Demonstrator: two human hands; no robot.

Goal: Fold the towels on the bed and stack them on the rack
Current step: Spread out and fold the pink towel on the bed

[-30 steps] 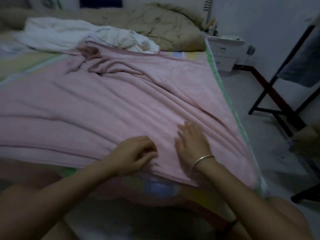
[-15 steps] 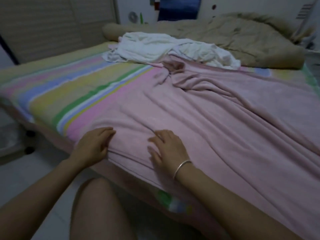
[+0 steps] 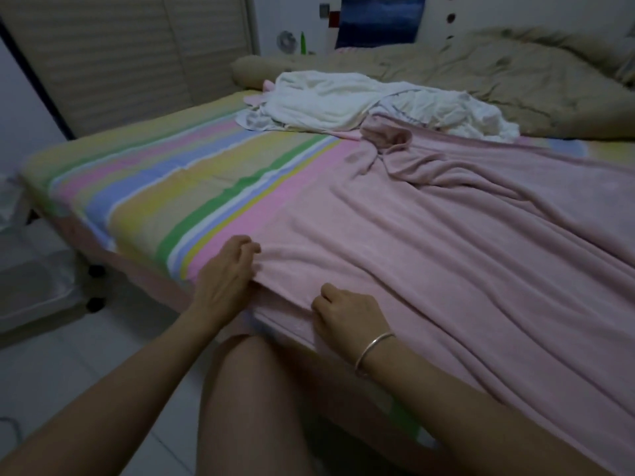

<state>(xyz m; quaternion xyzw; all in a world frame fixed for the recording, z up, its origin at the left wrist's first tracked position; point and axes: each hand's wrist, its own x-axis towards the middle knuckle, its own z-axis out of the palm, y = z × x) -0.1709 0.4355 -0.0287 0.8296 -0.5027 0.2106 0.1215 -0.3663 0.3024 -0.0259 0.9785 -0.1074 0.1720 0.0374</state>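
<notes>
- Two hands work the near left corner of the pink towel. My feed shows the left hand with its fingers curled at the towel's left side edge and the thumb tucked under the cloth, so it grips that edge.
- Just beside it is the right hand, with a silver bracelet on the wrist. Its fingers are curled inward and pinch the towel's near hem, where the hem drops over the bed's front edge.
- Between the two hands I see the hem doubled into a short flap.
- Below the hands, a bare leg stands close against the bed.
- The pink towel covers the right part of the bed and lies over a striped sheet, which shows bare to the left of the left hand.
- The towel looks plush and dusty pink, and it is far from flat. Long creases run from the hands toward the far right, and its far corner is bunched into a small knot.
- A crumpled white towel lies in a heap touching that bunched corner, with a beige quilt piled behind it.
- On the floor left of the bed sits a pale wheeled box. The light is too dim for me to tell what is in it.
</notes>
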